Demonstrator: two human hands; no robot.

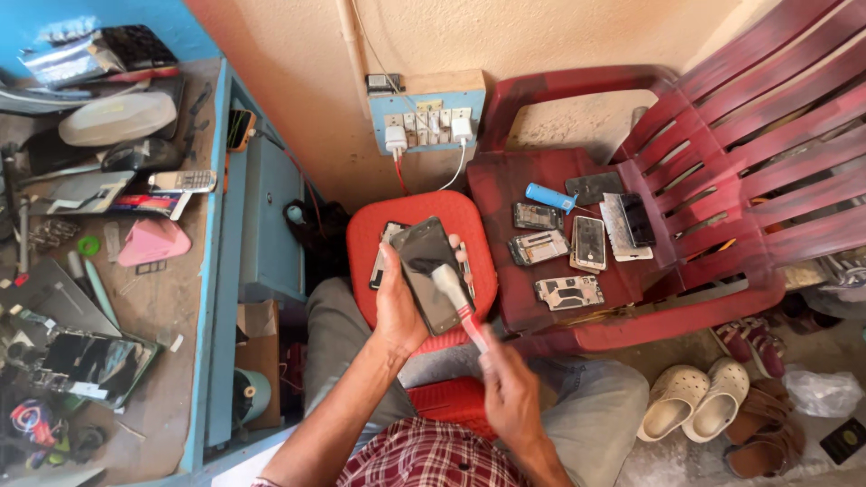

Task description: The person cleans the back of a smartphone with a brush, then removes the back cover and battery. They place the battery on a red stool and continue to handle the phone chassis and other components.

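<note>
Over a red stool point(422, 216), a person brushes a dark phone point(430, 275).

Left hand point(400, 307) fingers are wrapped around the phone, holding it tilted above the stool; right hand point(510, 392) fingers are closed on a red-handled brush point(458, 302), its bristles touching the screen. The step looks like dusting; continuing calls for steady strokes across the glass. Just beside, a red chair point(631, 180) carries phone parts point(550, 248) and a blue cylinder point(550, 197); a cluttered tabletop point(171, 298) lies left, sandals point(695, 401) right.
</note>
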